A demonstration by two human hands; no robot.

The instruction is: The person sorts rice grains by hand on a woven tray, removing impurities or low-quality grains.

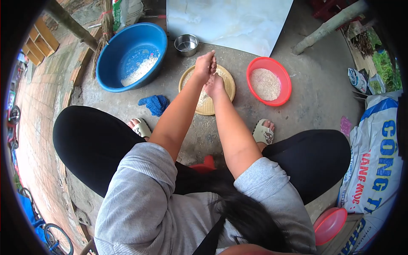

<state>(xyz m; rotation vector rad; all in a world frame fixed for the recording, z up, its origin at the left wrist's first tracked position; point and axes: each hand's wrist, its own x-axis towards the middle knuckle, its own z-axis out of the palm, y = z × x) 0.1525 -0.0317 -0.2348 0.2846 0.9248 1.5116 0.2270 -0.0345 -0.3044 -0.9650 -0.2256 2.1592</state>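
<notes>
Above a round yellow woven tray (230,85) on the floor, my two hands are close together. My left hand (205,66) is curled closed, with pale grains clinging to it; what it holds, if anything, is hidden. Just below it, my right hand (215,85) looks loosely cupped, its fingers partly spread and partly covered by the left hand. Pale grains (204,100) that look like rice lie in the tray, and some are scattered around it.
A large blue basin (104,68) with grains stands left, near a metal bowl (186,45) and blue cloth (154,104). Right is a red basin (285,91) with grains. A marbled panel (229,21) lies ahead. Printed sacks (374,157) and a pink basin (330,225) flank my right.
</notes>
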